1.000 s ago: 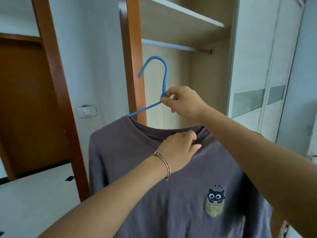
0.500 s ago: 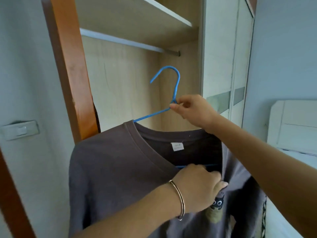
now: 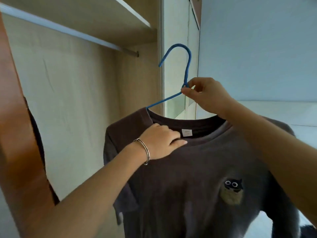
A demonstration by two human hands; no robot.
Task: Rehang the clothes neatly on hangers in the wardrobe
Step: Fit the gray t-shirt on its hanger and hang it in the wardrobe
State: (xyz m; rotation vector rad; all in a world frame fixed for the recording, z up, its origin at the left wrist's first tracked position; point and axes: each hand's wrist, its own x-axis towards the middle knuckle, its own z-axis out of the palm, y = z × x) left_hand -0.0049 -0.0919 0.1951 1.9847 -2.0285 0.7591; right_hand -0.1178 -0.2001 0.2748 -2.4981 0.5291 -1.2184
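Observation:
A dark grey-brown T-shirt (image 3: 188, 177) with a small cat patch on the chest hangs on a blue wire hanger (image 3: 186, 69). My right hand (image 3: 205, 95) pinches the hanger at the base of its hook and holds it up in front of the open wardrobe. My left hand (image 3: 161, 141), with a metal bangle on the wrist, grips the shirt's front collar near the left shoulder, next to the white neck label. The hanger's hook is free in the air, lower than the wardrobe's metal rail (image 3: 68, 30) and to its right.
The wardrobe has a pale wooden back, a shelf (image 3: 106, 16) above the rail and a brown wooden frame post (image 3: 18, 126) at the left. White closed wardrobe doors (image 3: 178, 48) stand behind the hanger. A pale blue wall fills the right.
My left hand has risen from the shirt's chest to its collar by the left shoulder. The view has swung right and closer to the wardrobe; my right hand keeps its pinch on the hanger.

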